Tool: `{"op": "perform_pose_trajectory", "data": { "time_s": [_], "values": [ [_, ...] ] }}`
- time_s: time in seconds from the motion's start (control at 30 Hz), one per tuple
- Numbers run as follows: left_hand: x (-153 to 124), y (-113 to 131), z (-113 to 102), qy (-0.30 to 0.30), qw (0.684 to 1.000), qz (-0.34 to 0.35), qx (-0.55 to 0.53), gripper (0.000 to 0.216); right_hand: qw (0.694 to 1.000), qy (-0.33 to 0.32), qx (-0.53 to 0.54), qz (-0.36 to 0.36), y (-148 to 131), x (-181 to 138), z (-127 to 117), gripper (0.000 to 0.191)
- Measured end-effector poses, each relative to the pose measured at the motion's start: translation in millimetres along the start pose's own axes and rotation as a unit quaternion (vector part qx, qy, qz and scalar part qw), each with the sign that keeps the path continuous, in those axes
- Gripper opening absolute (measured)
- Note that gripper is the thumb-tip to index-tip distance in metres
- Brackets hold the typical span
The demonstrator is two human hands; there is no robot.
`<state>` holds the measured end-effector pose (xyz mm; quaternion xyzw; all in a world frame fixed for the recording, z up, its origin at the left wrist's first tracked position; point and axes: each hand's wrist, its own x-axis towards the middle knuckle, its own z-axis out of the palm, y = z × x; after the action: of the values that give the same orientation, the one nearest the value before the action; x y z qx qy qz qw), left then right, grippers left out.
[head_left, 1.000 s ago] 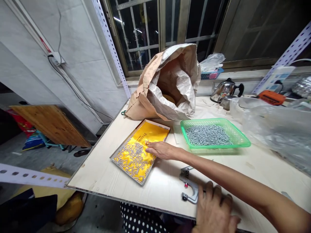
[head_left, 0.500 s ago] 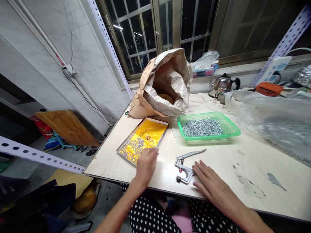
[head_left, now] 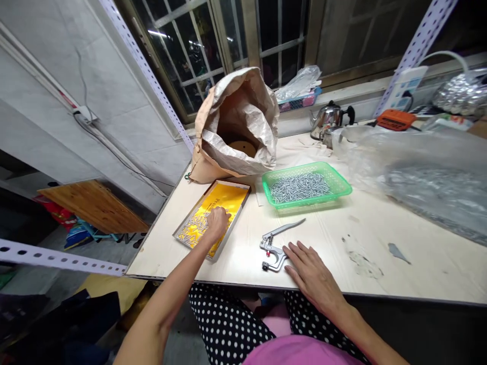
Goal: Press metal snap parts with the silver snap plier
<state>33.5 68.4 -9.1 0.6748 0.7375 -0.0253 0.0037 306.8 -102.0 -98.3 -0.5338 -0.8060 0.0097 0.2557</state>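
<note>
My left hand [head_left: 217, 223] is over a shallow tray [head_left: 242, 209], its fingers bent down and drawn together. Whatever is between the fingertips is hidden. A yellow printed sheet [head_left: 233, 193] lines the tray, and many small silvery metal pieces [head_left: 192, 232] lie scattered on its near left half. My right hand [head_left: 312, 271] rests flat on the table with the fingers stretched out. Its fingertips reach the body of a pair of grey hand pliers [head_left: 280, 259], which lies on its side with a spring and spread handles.
Beyond the pliers stands a green plastic basket [head_left: 338, 191] of small metal pieces. A large open paper sack [head_left: 207, 162] leans behind the tray. Clear plastic sheeting [head_left: 429, 152] covers the right side. At the back are a kettle [head_left: 330, 119] and an orange device [head_left: 395, 119].
My left hand has moved from the tray's near edge forward over the metal pieces inside. The right hand stays by the pliers. The whole view has shifted slightly.
</note>
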Motion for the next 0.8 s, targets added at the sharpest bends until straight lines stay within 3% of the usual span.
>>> {"op": "perform_pose_trajectory", "data": {
  "time_s": [0.2, 0.3, 0.37, 0.47, 0.53, 0.67, 0.73, 0.8],
  "values": [
    [13, 0, -5, -0.013, 0.999, 0.047, 0.002, 0.024, 0.999, -0.009, 0.031, 0.042, -3, 4, -3, 0.046],
    [-3, 9, -19, -0.011, 0.996, 0.084, -0.03, 0.023, 0.998, -0.027, 0.037, 0.043, 3, 6, -6, 0.041],
    [-27, 19, -28, -0.019, 0.985, 0.121, -0.123, 0.02, 0.997, -0.053, 0.038, 0.028, 10, 9, -11, 0.043],
    [-73, 37, -33, -0.081, 0.936, 0.156, -0.304, 0.018, 0.996, -0.081, 0.042, 0.011, 20, 17, -17, 0.042],
    [-101, 46, -29, -0.133, 0.904, 0.138, -0.382, 0.018, 0.995, -0.089, 0.049, 0.003, 26, 22, -20, 0.041],
    [-128, 55, -9, -0.232, 0.819, 0.019, -0.525, 0.023, 0.994, -0.092, 0.064, -0.013, 33, 26, -22, 0.04],
    [-130, 59, 2, -0.257, 0.772, -0.039, -0.58, 0.029, 0.994, -0.085, 0.072, -0.009, 34, 25, -22, 0.039],
    [-130, 63, 10, -0.266, 0.747, -0.072, -0.605, 0.034, 0.993, -0.079, 0.082, -0.001, 33, 24, -21, 0.039]
  ]
}}
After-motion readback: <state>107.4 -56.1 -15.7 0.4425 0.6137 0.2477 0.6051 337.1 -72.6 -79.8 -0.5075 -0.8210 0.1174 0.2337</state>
